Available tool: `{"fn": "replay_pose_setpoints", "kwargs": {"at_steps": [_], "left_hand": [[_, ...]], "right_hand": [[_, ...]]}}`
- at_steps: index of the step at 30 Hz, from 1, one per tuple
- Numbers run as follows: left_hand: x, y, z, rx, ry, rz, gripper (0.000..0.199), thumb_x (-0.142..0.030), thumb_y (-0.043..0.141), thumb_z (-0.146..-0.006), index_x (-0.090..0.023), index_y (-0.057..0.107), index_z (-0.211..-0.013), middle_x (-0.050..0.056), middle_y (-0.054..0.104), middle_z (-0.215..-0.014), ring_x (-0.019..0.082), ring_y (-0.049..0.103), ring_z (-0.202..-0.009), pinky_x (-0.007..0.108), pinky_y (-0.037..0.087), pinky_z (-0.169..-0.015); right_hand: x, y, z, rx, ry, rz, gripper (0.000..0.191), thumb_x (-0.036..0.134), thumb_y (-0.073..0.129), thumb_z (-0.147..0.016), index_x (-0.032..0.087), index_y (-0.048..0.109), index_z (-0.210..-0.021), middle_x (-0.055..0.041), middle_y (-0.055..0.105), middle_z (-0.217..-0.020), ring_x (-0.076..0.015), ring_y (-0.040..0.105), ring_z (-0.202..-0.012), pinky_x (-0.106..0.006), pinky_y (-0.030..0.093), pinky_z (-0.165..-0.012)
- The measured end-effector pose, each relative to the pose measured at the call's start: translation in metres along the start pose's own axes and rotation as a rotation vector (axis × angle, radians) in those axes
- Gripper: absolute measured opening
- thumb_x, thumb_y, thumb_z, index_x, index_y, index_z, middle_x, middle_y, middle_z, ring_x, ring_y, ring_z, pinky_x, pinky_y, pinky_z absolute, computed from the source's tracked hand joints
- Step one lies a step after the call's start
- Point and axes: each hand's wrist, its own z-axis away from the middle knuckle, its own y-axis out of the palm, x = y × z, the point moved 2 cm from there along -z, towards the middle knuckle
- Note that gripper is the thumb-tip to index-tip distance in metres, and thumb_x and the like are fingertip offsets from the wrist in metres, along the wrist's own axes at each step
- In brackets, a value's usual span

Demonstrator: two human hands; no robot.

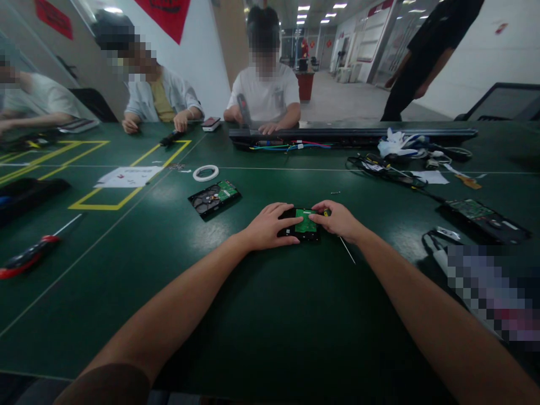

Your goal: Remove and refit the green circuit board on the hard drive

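Note:
On the green table before me lies a hard drive with its green circuit board facing up. My left hand grips its left side, index finger on the board and thumb along the near edge. Over the right side is my right hand, its fingertips touching the board. A thin screwdriver is held within that hand; a bit of yellow handle shows between the fingers and the shaft points toward me. What the right fingertips pinch, if anything, is too small to tell. A few tiny screws lie beyond the hands.
Another hard drive lies to the left, near a white tape ring. A red-black screwdriver is far left. At right are cables, white gloves and a third drive. Several people sit or stand beyond the table.

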Motion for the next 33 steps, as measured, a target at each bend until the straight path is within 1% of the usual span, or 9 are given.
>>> {"fn": "replay_pose_setpoints", "kwargs": {"at_steps": [4,9,12,16,20,22,25,28,33], "left_hand": [[0.002,0.000,0.000,-0.011,-0.001,0.036,0.062,-0.063,0.071,-0.096,-0.031,0.064,-0.149,0.014,0.047,-0.164,0.040,0.044,-0.151,0.066,0.037,-0.122],[0.001,0.001,0.000,0.003,-0.011,0.020,0.070,-0.067,0.067,-0.097,-0.028,0.058,-0.154,0.016,0.046,-0.165,0.039,0.042,-0.153,0.063,0.036,-0.124],[0.000,0.001,0.000,0.004,-0.040,0.027,0.081,-0.070,0.066,-0.096,-0.023,0.049,-0.160,0.017,0.046,-0.165,0.038,0.042,-0.153,0.060,0.035,-0.126],[0.000,0.002,-0.001,0.001,-0.055,0.044,0.083,-0.070,0.067,-0.095,-0.024,0.046,-0.161,0.016,0.048,-0.164,0.038,0.043,-0.153,0.060,0.035,-0.126],[0.000,0.003,-0.001,-0.017,-0.071,0.073,0.091,-0.072,0.068,-0.093,-0.023,0.039,-0.164,0.018,0.047,-0.163,0.038,0.044,-0.151,0.058,0.035,-0.126],[0.001,0.003,0.000,-0.029,-0.091,0.079,0.096,-0.073,0.069,-0.091,-0.022,0.035,-0.166,0.019,0.045,-0.164,0.038,0.043,-0.152,0.058,0.034,-0.127],[0.001,0.003,0.002,-0.060,-0.143,0.043,0.102,-0.078,0.070,-0.087,-0.021,0.037,-0.165,0.020,0.044,-0.163,0.041,0.041,-0.152,0.060,0.033,-0.127],[0.003,0.002,0.002,-0.061,-0.186,0.015,0.108,-0.085,0.070,-0.082,-0.017,0.043,-0.162,0.022,0.050,-0.156,0.042,0.044,-0.146,0.061,0.036,-0.124],[0.005,0.000,0.000,-0.008,-0.151,0.036,0.106,-0.090,0.069,-0.078,-0.020,0.052,-0.156,0.020,0.055,-0.151,0.042,0.049,-0.141,0.061,0.041,-0.119]], "right_hand": [[0.002,-0.001,0.001,0.010,0.001,0.025,0.050,0.049,0.086,-0.081,0.022,0.071,-0.121,-0.0104,0.069,-0.103,-0.0164,0.058,-0.068,-0.032,0.045,-0.052],[0.006,-0.008,0.000,-0.128,-0.148,0.397,0.045,0.061,0.085,-0.079,0.022,0.075,-0.099,-0.0095,0.073,-0.106,-0.0257,0.067,-0.093,-0.039,0.051,-0.076],[0.006,-0.009,0.000,-0.140,-0.181,0.452,0.043,0.061,0.083,-0.080,0.023,0.073,-0.099,-0.0073,0.075,-0.105,-0.0262,0.067,-0.097,-0.040,0.050,-0.081],[0.005,-0.009,0.001,-0.160,-0.185,0.338,0.044,0.057,0.086,-0.079,0.024,0.070,-0.102,-0.0065,0.074,-0.103,-0.0230,0.066,-0.088,-0.038,0.050,-0.074],[0.000,-0.008,0.000,-0.022,-0.012,-0.004,0.051,0.052,0.087,-0.079,0.023,0.063,-0.113,-0.0026,0.066,-0.082,-0.0145,0.054,-0.058,-0.031,0.039,-0.050],[-0.002,-0.009,0.000,0.030,0.040,-0.111,0.055,0.050,0.089,-0.079,0.023,0.062,-0.118,0.0014,0.060,-0.070,-0.0120,0.046,-0.051,-0.029,0.032,-0.046],[-0.002,-0.010,0.000,0.060,0.047,-0.143,0.051,0.047,0.088,-0.080,0.023,0.065,-0.120,0.0040,0.055,-0.062,-0.0107,0.041,-0.048,-0.027,0.027,-0.045],[-0.002,-0.011,-0.001,0.087,0.039,-0.133,0.042,0.044,0.087,-0.082,0.023,0.068,-0.113,0.0039,0.055,-0.059,-0.0102,0.041,-0.048,-0.026,0.027,-0.045],[-0.009,-0.021,-0.004,0.132,0.066,-0.293,0.035,0.039,0.089,-0.079,0.021,0.067,-0.099,0.0031,0.057,-0.063,-0.0075,0.040,-0.049,-0.022,0.024,-0.043]]}}
